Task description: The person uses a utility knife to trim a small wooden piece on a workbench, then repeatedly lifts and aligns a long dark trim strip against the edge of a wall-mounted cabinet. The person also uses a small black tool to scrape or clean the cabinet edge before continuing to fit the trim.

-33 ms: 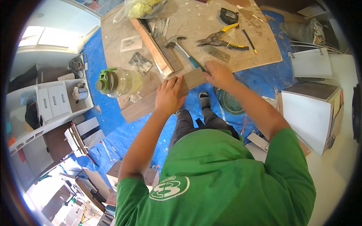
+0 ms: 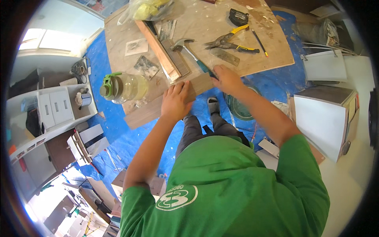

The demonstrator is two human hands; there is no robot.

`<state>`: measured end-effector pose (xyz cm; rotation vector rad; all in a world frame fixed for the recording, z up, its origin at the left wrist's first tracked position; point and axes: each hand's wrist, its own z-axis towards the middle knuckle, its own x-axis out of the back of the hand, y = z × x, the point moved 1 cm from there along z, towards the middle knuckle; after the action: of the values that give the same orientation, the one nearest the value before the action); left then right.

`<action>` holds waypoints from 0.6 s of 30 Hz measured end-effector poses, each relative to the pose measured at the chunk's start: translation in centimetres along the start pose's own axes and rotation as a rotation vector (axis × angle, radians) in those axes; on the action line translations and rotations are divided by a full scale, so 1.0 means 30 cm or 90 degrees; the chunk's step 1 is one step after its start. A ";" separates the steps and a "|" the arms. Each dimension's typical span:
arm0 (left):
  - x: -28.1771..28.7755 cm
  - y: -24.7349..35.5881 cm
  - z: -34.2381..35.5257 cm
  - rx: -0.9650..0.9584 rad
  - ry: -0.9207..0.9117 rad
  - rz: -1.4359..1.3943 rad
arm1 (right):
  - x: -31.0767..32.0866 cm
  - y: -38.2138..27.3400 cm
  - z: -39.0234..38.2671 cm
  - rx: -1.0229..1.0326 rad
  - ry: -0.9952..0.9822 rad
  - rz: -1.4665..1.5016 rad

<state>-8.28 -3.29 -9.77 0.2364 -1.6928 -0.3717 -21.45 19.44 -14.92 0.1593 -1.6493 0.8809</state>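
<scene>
A long grey-brown wooden plank (image 2: 148, 112) lies slantwise along the near edge of the worktable. My left hand (image 2: 175, 100) is laid across it, fingers over the top and thumb at the near edge, holding it. At the plank's right end, my right hand (image 2: 229, 81) is closed around the butt of a hammer (image 2: 192, 54) with a green and black grip. The hammer's steel head rests on the table, pointing away from me. A narrow light wooden strip (image 2: 158, 50) with a brown board (image 2: 178, 62) beside it meets the plank from the far side.
On the table (image 2: 272, 51) lie yellow-handled snips (image 2: 229, 40), a pencil (image 2: 259, 42), a black tape measure (image 2: 239, 17) and a metal plate (image 2: 225, 56). A large green-lidded bottle (image 2: 126, 87) stands left, a plastic bag (image 2: 148, 10) at the far edge. Blue sheeting (image 2: 126, 138) covers the floor.
The hammer's grip end and my right hand have shifted very slightly toward me. My left hand stays on the plank.
</scene>
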 end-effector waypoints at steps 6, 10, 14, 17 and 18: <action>0.020 -0.063 -0.041 0.009 0.000 0.007 | -0.064 -0.013 0.056 -0.085 0.018 0.047; 0.050 -0.041 -0.050 -0.023 -0.013 0.028 | 0.019 0.006 0.108 -0.236 0.023 0.211; 0.045 0.015 -0.029 -0.041 -0.032 0.003 | 0.122 0.089 0.078 -0.240 0.037 0.282; 0.005 0.059 0.027 -0.078 -0.001 -0.010 | 0.235 0.162 -0.040 -0.252 0.146 0.379; -0.012 0.077 0.052 -0.090 0.007 -0.022 | 0.275 0.194 -0.060 -0.239 0.225 0.392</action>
<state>-9.64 -0.85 -9.44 0.1633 -1.6453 -0.5118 -25.60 27.55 -10.20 -0.7588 -1.5060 0.9602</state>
